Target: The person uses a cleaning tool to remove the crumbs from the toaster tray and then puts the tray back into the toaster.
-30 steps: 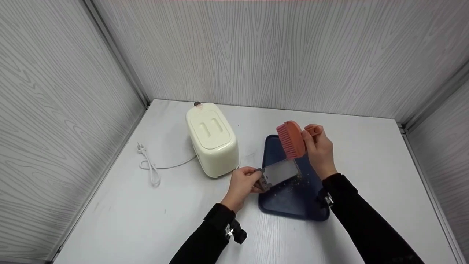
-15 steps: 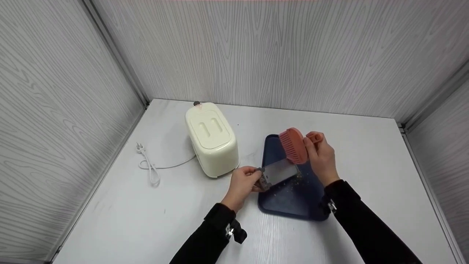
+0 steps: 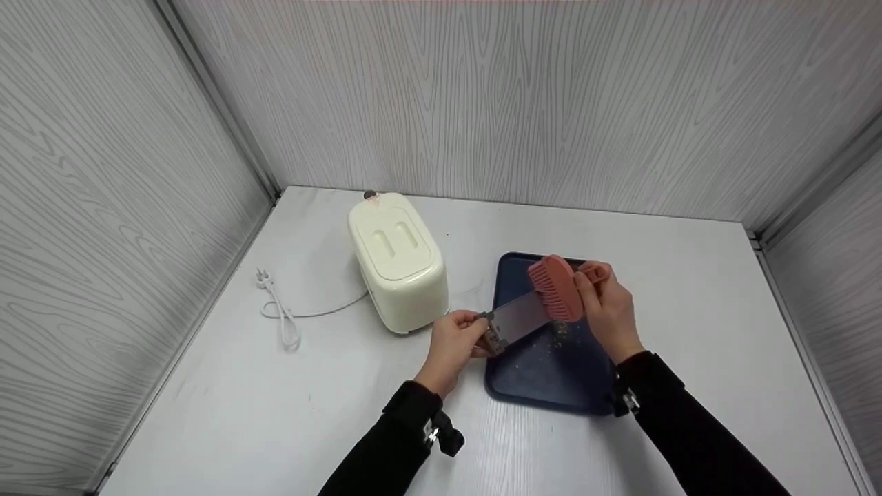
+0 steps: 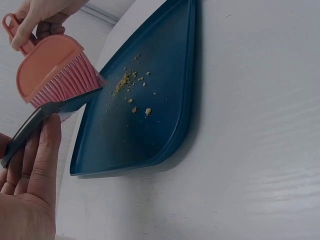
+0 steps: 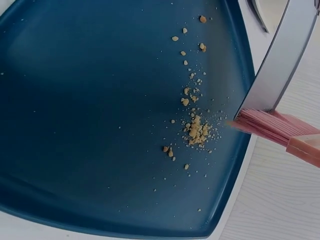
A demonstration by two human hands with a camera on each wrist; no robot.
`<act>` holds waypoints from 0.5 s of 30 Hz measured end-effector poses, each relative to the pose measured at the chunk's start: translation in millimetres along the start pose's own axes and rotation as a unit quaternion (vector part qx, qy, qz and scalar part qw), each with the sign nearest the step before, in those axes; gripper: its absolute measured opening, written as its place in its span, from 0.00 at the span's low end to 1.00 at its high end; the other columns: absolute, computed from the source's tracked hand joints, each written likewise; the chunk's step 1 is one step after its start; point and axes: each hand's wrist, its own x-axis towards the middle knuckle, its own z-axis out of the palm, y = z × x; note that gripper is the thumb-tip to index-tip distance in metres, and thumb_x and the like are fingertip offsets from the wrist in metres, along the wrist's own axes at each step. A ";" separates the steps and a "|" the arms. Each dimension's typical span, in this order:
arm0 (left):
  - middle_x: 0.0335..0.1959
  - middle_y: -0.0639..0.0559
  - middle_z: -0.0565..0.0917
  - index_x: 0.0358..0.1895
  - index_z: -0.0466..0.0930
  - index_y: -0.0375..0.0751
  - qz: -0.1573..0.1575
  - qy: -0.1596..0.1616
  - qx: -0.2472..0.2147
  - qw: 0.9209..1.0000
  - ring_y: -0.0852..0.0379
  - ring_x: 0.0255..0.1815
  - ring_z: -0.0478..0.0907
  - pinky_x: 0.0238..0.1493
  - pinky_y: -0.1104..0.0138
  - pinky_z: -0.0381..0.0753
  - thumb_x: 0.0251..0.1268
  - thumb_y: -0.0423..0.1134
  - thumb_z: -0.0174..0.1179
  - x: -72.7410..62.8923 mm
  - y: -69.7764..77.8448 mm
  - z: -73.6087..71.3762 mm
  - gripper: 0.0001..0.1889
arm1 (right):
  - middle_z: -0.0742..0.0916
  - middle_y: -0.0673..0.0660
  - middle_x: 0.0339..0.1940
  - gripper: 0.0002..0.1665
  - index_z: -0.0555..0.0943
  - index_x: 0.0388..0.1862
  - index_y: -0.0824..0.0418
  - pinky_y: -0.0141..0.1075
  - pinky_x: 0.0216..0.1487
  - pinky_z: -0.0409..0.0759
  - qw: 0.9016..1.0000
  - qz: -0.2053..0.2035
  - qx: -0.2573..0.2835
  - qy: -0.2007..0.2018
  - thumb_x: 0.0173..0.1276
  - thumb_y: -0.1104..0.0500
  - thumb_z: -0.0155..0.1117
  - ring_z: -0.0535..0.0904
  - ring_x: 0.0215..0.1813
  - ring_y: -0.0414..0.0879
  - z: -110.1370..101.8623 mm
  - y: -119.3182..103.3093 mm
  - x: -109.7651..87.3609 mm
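Observation:
My left hand (image 3: 451, 348) pinches the grey end of a flat metal crumb tray (image 3: 520, 318), thumb above and fingers beneath. The crumb tray tilts down over a dark blue serving tray (image 3: 544, 386). My right hand (image 3: 611, 310) grips the short handle of an orange hand brush (image 3: 566, 289). Its pink bristles (image 5: 262, 124) lie across the crumb tray's far end, bent over the edge in the right wrist view. Below them, a small heap of yellow-brown crumbs (image 5: 197, 131) is scattered on the serving tray.
A cream toaster (image 3: 398, 248) with a lid on top stands left of the serving tray. Its white cord and plug (image 3: 284, 306) lie on the white table (image 3: 227, 399) farther left. Grey wood-patterned panels (image 3: 482, 103) close off the back and sides.
The brush has moved down and slightly right with my right hand, its bristles coming lower across the crumb tray's far end. My left hand and the crumb tray have hardly moved.

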 end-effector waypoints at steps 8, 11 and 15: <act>0.35 0.41 0.87 0.50 0.81 0.26 0.001 0.010 0.007 1.000 0.56 0.27 0.83 0.31 0.62 0.89 0.68 0.32 0.60 -0.8 1.2 0.2 0.12 | 0.85 0.58 0.32 0.10 0.75 0.53 0.66 0.25 0.29 0.68 1.000 0.004 0.004 0.000 0.81 0.60 0.55 0.75 0.30 0.35 -3.8 -1.3 -4.7; 0.36 0.41 0.87 0.50 0.81 0.27 0.001 0.012 0.006 1.000 0.56 0.28 0.84 0.32 0.63 0.89 0.68 0.32 0.60 -0.7 1.5 -0.1 0.12 | 0.85 0.58 0.32 0.10 0.76 0.52 0.66 0.25 0.29 0.68 1.000 0.002 -0.001 0.004 0.81 0.61 0.56 0.74 0.29 0.34 -4.7 -1.0 -6.5; 0.37 0.40 0.87 0.49 0.81 0.27 0.000 0.007 -0.005 1.000 0.55 0.29 0.85 0.32 0.63 0.89 0.69 0.32 0.60 -0.6 1.2 -1.5 0.12 | 0.85 0.58 0.32 0.09 0.76 0.51 0.67 0.24 0.29 0.68 1.000 -0.004 -0.001 0.012 0.80 0.63 0.56 0.74 0.29 0.33 -6.1 -0.4 -8.7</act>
